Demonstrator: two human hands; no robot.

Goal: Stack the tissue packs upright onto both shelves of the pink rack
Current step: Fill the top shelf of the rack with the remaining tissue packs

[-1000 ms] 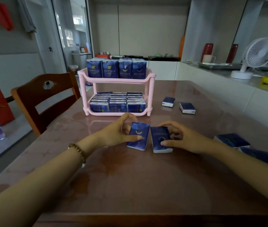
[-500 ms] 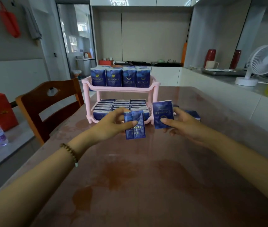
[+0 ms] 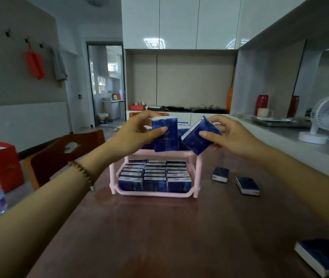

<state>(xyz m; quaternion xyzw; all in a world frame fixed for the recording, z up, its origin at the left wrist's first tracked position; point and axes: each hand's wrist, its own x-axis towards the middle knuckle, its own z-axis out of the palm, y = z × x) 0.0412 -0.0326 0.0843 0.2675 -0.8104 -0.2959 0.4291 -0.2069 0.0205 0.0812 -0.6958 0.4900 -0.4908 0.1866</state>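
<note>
The brown table (image 3: 159, 237) carries the pink rack (image 3: 153, 194), whose lower shelf is already full. The step in hand is filling the upper shelf. The left hand (image 3: 133, 135) pinches one tissue pack (image 3: 165, 141) upright above the top rail. The right hand (image 3: 233, 137) pinches a second pack (image 3: 195, 141), which is tilted. Half a second ago both packs were low, before the lower shelf; now they are raised. I judge the next move must straighten the tilted pack, then lower both.
</note>
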